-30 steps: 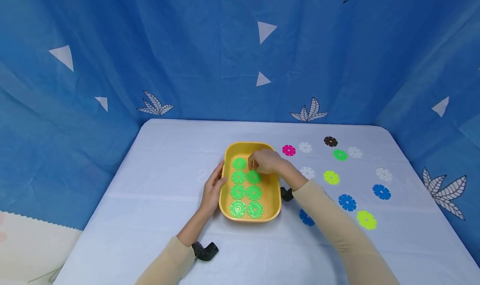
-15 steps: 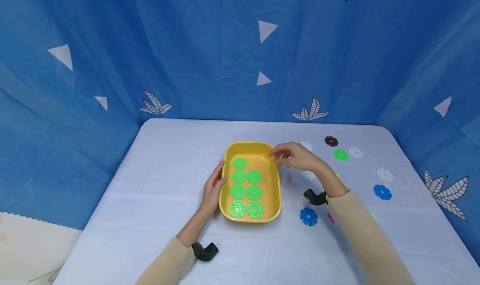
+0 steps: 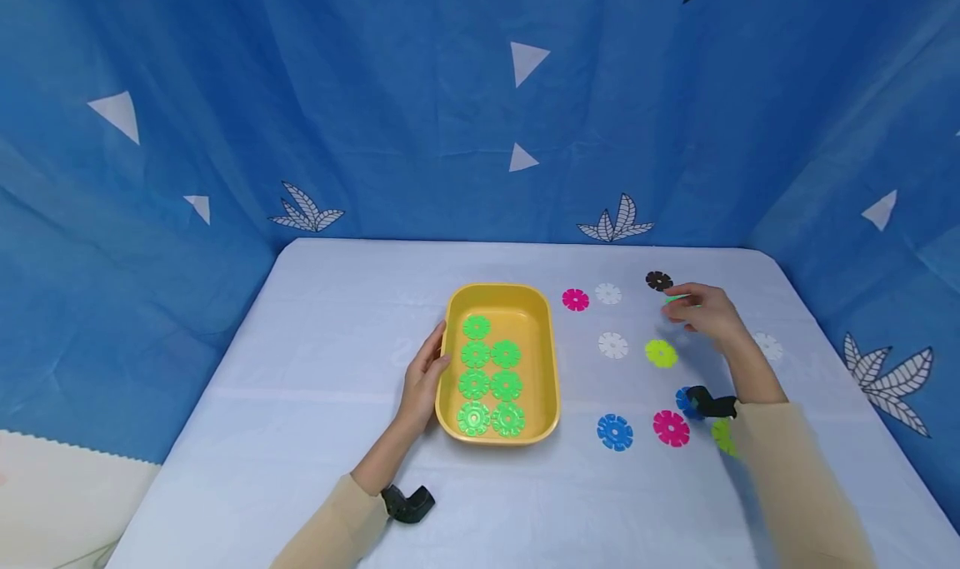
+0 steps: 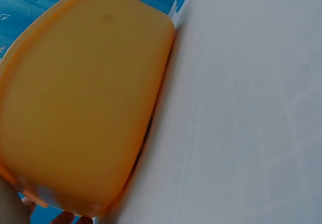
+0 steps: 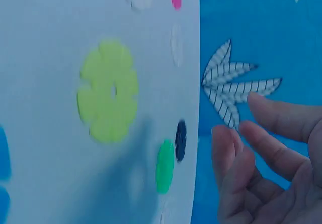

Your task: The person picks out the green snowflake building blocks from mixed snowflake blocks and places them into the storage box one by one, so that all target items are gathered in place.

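Observation:
In the head view my left hand (image 3: 423,381) grips the left side of a yellow plastic tray (image 3: 534,394), thumb at the rim. Its fingertips (image 4: 64,217) show along the outer wall in the left wrist view. Several green notched flower-shaped discs (image 3: 506,353) lie in the tray in two columns, the right column one shorter. My right hand (image 3: 703,309) hovers over the table at the right, fingers loosely bent with nothing between them. Below it a loose green disc (image 5: 165,166) is partly covered in the head view, and a dark brown disc (image 3: 659,281) lies just beyond.
Pink (image 3: 575,300), white (image 3: 612,346), yellow (image 3: 662,354) and blue discs (image 3: 615,432) lie scattered right of the tray on the white tablecloth (image 3: 322,302). Blue patterned curtains (image 3: 420,119) stand behind and at both sides. Each wrist wears a black camera mount (image 3: 408,504).
My right hand, seen inside the tray a second ago, has left it and moved right to the loose green disc. The left hand and the tray stay in place.

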The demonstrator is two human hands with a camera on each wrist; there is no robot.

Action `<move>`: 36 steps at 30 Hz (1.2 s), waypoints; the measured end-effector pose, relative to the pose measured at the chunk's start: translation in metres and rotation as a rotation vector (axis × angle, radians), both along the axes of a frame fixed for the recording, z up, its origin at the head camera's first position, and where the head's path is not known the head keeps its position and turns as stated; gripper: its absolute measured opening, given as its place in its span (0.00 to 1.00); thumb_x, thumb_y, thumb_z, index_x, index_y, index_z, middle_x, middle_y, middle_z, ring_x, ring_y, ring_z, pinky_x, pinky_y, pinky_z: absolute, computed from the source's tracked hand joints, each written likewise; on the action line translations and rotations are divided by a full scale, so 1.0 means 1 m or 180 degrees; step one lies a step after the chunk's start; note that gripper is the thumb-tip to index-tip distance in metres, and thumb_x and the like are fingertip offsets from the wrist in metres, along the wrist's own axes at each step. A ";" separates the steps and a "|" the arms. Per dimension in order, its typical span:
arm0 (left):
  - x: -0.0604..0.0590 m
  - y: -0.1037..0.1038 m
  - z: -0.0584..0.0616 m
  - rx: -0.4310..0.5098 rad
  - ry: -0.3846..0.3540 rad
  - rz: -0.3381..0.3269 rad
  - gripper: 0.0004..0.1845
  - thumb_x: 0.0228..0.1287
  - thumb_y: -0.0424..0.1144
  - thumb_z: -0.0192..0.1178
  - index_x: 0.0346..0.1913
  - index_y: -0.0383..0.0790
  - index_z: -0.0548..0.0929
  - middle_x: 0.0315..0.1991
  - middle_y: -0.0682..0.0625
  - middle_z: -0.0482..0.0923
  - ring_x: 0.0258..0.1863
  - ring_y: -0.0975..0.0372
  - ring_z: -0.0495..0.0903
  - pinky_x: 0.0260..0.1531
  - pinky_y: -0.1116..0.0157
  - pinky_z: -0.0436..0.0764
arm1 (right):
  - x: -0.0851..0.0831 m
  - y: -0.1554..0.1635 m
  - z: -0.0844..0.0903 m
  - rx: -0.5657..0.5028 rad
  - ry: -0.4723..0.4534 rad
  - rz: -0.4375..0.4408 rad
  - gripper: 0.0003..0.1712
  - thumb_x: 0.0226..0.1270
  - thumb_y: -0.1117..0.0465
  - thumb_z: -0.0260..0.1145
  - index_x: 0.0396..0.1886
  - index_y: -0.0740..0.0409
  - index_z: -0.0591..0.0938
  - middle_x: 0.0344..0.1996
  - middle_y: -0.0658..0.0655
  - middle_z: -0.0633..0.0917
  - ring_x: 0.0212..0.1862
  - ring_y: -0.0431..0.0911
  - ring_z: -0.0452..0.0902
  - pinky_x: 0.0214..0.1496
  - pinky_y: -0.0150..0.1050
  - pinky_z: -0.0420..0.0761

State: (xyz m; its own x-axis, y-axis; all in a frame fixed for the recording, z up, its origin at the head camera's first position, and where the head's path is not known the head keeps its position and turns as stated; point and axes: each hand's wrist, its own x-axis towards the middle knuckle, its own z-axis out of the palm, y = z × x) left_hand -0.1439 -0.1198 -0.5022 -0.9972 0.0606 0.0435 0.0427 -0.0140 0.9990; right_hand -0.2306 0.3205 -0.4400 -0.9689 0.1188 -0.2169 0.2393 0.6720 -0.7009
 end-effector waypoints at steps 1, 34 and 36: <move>0.000 0.000 0.000 0.0005 0.0003 0.0001 0.28 0.75 0.37 0.46 0.76 0.49 0.60 0.77 0.53 0.54 0.76 0.57 0.56 0.65 0.77 0.65 | -0.003 0.007 -0.003 0.0022 0.0023 -0.0123 0.32 0.66 0.52 0.67 0.65 0.62 0.73 0.51 0.65 0.79 0.43 0.51 0.81 0.41 0.42 0.82; 0.000 0.001 -0.001 -0.0021 0.0013 0.0032 0.28 0.75 0.37 0.47 0.76 0.48 0.60 0.77 0.50 0.55 0.75 0.54 0.57 0.62 0.80 0.67 | -0.013 0.013 -0.028 0.0708 -0.0279 -0.0726 0.36 0.65 0.56 0.64 0.69 0.68 0.67 0.60 0.75 0.72 0.56 0.64 0.70 0.41 0.44 0.79; 0.000 0.001 -0.001 -0.0030 0.0022 0.0035 0.28 0.75 0.36 0.47 0.76 0.46 0.60 0.77 0.49 0.54 0.75 0.53 0.57 0.62 0.80 0.67 | -0.013 0.013 -0.029 0.0698 -0.0277 -0.0740 0.35 0.65 0.57 0.64 0.68 0.68 0.68 0.59 0.75 0.72 0.56 0.64 0.70 0.40 0.43 0.78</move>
